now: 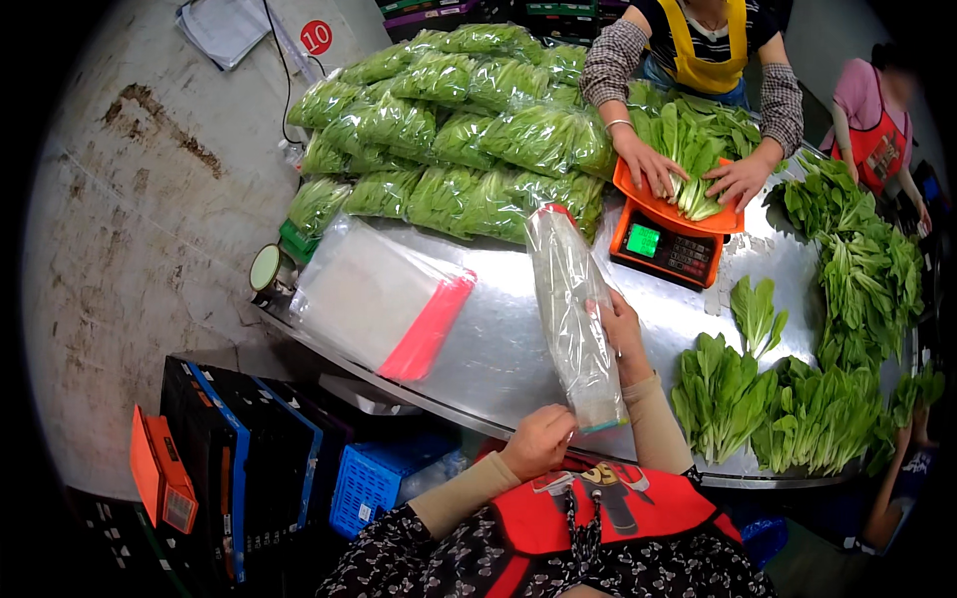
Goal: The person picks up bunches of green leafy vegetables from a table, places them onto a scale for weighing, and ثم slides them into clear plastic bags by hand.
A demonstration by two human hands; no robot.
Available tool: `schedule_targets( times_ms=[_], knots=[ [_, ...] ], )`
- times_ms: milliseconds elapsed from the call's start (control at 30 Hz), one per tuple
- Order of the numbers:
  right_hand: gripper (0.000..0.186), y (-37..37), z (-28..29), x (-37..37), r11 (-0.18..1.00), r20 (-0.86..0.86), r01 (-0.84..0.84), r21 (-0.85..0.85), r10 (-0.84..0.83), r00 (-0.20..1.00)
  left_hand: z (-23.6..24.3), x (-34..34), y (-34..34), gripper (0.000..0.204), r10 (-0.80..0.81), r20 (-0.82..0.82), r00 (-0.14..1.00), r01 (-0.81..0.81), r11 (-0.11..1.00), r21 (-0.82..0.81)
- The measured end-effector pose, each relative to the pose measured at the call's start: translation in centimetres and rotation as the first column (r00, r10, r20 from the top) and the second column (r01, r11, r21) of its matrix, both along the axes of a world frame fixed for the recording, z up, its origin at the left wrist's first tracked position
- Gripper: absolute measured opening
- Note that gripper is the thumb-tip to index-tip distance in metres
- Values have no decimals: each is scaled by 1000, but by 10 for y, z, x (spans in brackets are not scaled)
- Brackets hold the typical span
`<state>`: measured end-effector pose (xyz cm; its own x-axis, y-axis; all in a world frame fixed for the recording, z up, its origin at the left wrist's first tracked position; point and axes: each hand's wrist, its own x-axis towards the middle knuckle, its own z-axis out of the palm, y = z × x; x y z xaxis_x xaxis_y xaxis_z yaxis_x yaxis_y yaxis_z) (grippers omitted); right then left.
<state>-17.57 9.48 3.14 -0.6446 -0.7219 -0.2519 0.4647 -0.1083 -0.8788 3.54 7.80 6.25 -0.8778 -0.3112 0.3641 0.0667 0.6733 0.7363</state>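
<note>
A long clear plastic bag (566,309), flattened, slants upward over the steel table (478,344), with red showing at its top. My left hand (538,439) is closed at the bag's lower end, fingertips pinching it. My right hand (620,334) grips the bag's right side, fingers partly hidden by the plastic. A stack of flat clear bags with a pink edge (384,294) lies to the left. Above my right hand stands an orange scale (666,249) with an orange tray (728,221), where a co-worker's hands (738,181) press on loose leafy greens (698,149).
Bagged greens (439,140) are piled at the back; loose greens (827,419) line the right. A round tin (269,269) sits at the left edge, above black crates (204,468) and a blue crate (364,483). Another person in a red apron (877,149) stands at the far right.
</note>
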Motion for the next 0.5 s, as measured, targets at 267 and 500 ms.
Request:
schedule_targets(
  times_ms=[267,500],
  knots=[
    [42,6,16,-7,990,33,-113,80,111,993,32,-14,10,14,-215,-123,969,234,957,170],
    [39,15,146,-13,783,-746,-296,547,616,253,95,-50,-62,13,60,-192,980,60,824,563]
  ],
)
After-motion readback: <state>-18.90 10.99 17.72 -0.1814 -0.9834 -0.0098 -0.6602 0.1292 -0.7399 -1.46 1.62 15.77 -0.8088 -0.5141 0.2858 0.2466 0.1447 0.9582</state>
